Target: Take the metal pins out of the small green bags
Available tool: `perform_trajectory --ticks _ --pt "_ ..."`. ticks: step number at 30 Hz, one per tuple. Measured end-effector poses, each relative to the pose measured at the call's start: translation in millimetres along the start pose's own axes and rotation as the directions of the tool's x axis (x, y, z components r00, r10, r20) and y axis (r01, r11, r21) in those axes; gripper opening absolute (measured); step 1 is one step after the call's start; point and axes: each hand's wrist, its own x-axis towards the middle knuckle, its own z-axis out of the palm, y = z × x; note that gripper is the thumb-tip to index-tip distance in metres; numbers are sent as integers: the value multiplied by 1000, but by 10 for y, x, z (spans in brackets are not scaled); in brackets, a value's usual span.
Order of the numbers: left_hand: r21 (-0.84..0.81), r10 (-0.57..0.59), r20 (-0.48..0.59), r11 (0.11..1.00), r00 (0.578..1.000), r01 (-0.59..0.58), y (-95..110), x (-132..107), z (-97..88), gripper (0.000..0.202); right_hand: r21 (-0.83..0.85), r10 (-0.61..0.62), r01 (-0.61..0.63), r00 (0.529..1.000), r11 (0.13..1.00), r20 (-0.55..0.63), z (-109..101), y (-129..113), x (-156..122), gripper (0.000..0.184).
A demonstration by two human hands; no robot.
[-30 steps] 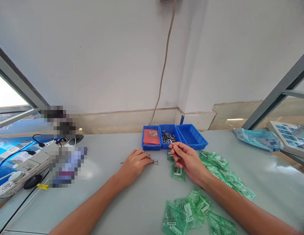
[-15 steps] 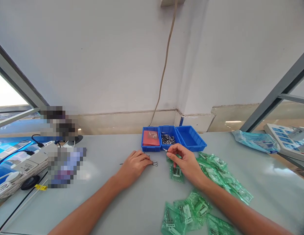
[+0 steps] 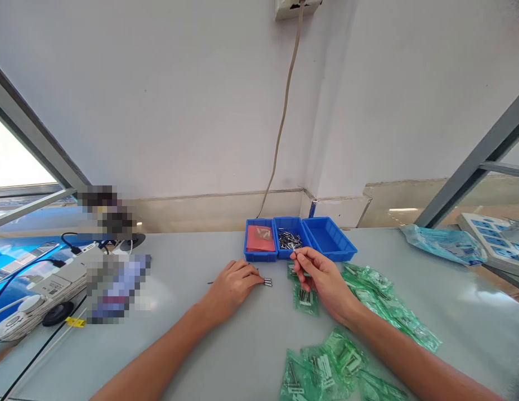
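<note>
My left hand rests on the table, its fingers bent over a few short silver metal screws whose ends stick out past the fingertips. A thin dark tip shows on its other side. My right hand is raised in front of the blue bin of loose metal screws, thumb and forefinger pinched on a small screw that is mostly hidden. Below the right hand lie small green plastic bags with metal pieces inside.
Left of the screw bin is a blue bin with red packets; at its right stands an empty blue bin. More green bags lie at right and in front. Power strips with cables sit at left, a blue plastic bag far right.
My right hand has shifted slightly up and right, its pinched fingers turning so the screw shows less. My left hand stays in place. The whole view has shifted a little.
</note>
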Motion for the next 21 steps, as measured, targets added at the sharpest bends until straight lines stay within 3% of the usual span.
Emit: perform_trajectory --ticks 8,16,21 --pt "-5 8 -5 1000 1000 -8 -7 -7 9 26 -40 -69 68 997 997 -40 -4 -7 11 41" --pt "-5 4 -2 1000 1000 -4 -8 -6 8 27 -354 -233 199 971 914 -55 -36 46 13 35" --pt "-11 3 -7 1000 1000 -3 -9 -8 12 30 -370 -243 215 970 904 -30 -37 50 6 34"
